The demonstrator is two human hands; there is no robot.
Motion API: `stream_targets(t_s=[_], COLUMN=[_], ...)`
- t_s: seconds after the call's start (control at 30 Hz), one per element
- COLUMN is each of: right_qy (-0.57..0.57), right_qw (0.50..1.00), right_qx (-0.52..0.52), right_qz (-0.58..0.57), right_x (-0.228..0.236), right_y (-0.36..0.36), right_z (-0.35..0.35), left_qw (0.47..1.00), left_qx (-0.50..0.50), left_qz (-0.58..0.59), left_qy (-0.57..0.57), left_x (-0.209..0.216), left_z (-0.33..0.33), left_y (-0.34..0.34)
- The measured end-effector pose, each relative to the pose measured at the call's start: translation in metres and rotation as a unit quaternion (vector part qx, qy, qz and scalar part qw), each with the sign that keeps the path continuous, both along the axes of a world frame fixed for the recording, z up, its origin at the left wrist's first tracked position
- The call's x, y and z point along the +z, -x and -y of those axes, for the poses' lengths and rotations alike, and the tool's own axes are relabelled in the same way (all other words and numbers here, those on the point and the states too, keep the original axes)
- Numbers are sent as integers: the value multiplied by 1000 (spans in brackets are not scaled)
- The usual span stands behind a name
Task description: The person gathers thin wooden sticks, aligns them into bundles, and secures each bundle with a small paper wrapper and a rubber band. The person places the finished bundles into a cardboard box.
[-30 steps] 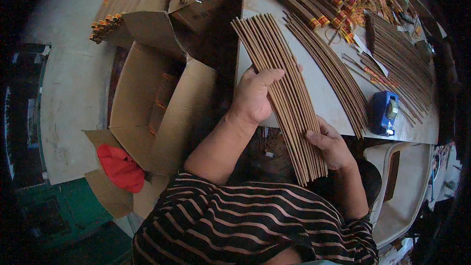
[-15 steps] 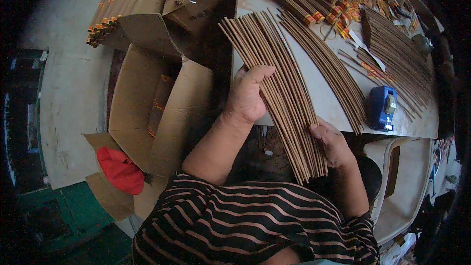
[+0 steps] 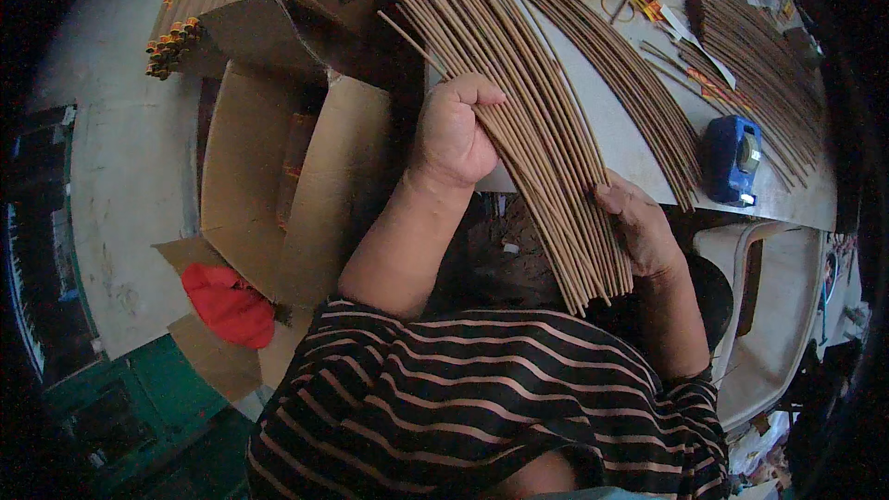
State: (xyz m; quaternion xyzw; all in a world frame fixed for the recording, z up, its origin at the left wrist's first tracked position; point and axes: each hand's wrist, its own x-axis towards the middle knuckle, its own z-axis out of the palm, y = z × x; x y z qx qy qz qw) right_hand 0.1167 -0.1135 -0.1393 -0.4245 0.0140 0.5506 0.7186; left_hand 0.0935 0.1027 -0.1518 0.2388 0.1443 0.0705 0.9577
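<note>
A fanned bundle of long brown incense sticks (image 3: 542,130) lies across both my hands, slanting from the table edge down toward my chest. My left hand (image 3: 460,125) is closed on its left side, thumb over the top sticks and fingers hidden underneath. Along the right edge, near the lower end, my right hand (image 3: 641,227) grips with the thumb on the outer sticks; its other fingers are mostly hidden. One stick pokes out from the bundle's upper left. Just right of the bundle, a row of similar loose sticks (image 3: 616,74) rests on the white table (image 3: 593,14).
A blue tape dispenser (image 3: 732,162) stands near the table's front edge. Beyond it lies a large pile of sticks (image 3: 755,56). Left of me is an open cardboard box (image 3: 347,148) with a red cloth (image 3: 227,306) by it. Wrapped bundles (image 3: 190,0) are stacked at the far left.
The stick bundle is spread a little wider at its upper end, with one stick now jutting out left. Both hands still hold it. The whole view has shifted, so surroundings sit higher.
</note>
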Motion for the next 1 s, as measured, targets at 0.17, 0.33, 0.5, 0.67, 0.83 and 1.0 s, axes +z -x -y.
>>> stream_targets(t_s=[0.17, 0.33, 0.5, 0.67, 0.83, 1.0], right_qy=[12, 26, 6, 29, 50, 11], right_qw=[1000, 1000, 999, 997, 991, 991], right_qx=[-13, -15, -14, 45, 80, 92], right_qz=[-2, 0, -36, 50, 97, 96], right_x=[-4, -4, 2, -7, -6, -5], right_y=[-1, -2, -1, -4, 0, 2], right_z=[2, 3, 1, 2, 0, -4], left_qw=[993, 999, 1000, 999, 997, 995], left_qx=[34, 23, 3, -36, -27, -26], left_qz=[-62, -16, 6, 10, -61, -66], left_qy=[-98, -45, -6, 5, -39, -77], left_x=[6, 2, 4, 1, -1, -6], left_z=[2, 0, 0, 2, 9, 7], left_y=[0, -1, -1, -5, -10, -11])
